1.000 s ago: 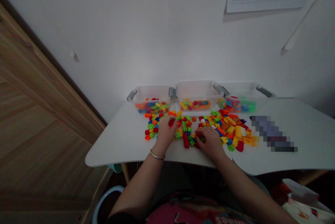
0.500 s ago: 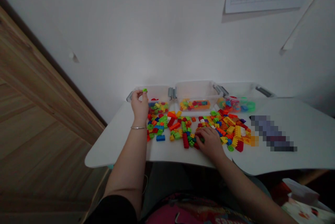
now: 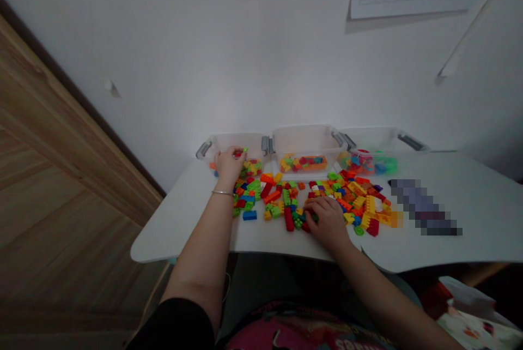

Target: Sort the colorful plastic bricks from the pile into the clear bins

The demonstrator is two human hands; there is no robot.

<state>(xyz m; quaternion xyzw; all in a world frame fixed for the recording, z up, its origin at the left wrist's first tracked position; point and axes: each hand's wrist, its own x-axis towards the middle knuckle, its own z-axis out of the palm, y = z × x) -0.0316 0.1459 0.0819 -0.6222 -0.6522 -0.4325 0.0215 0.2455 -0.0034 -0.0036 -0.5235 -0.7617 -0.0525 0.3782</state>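
My left hand [image 3: 229, 165] reaches over the left clear bin [image 3: 212, 145], fingers pinched on a small green brick [image 3: 245, 150] just above the bricks inside. My right hand [image 3: 327, 219] rests curled, palm down, on the near edge of the pile of coloured bricks [image 3: 322, 197]. What its fingers hold, if anything, is hidden. The pile spreads across the white table [image 3: 188, 219] in front of the bins.
Three clear plastic bins with grey handles stand in a row against the wall: the left one, a middle bin [image 3: 306, 140] and a right bin [image 3: 379, 140], each holding bricks. A blurred dark object [image 3: 425, 208] lies right of the pile. A wooden panel [image 3: 61, 186] stands to the left.
My left hand left the pile with a green brick, rose above the left bin's rim, then moved right and down into the bin. My right hand stayed on the pile.
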